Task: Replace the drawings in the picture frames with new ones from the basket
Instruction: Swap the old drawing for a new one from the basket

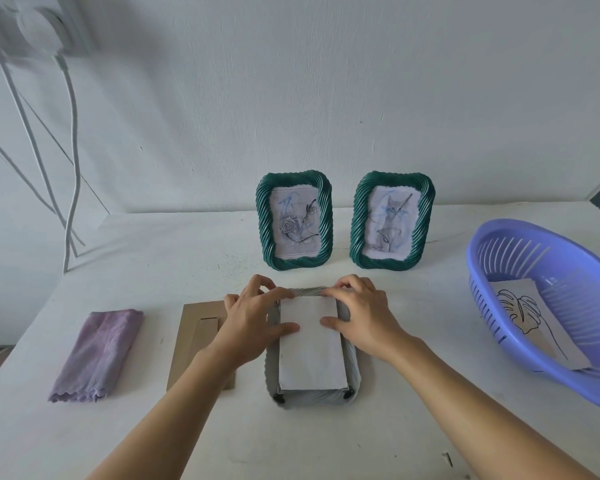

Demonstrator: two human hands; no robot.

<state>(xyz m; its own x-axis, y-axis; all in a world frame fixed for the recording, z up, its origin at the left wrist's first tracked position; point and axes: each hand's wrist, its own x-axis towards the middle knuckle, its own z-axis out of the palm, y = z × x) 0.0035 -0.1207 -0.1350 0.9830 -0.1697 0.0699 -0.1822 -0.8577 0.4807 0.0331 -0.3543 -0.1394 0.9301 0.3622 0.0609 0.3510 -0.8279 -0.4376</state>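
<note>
Pressing thumbs on the sheet (310, 348), left hand (253, 317) and right hand (357, 313) each curl over the far rim of the face-down frame (312, 398), mid-table (326, 445). The basket (478, 251) sits right, holding one drawing (520, 310). Risk: uneven thumb pressure may skew or crease the sheet. The board (194, 341) lies left, not yet refitted.
</note>
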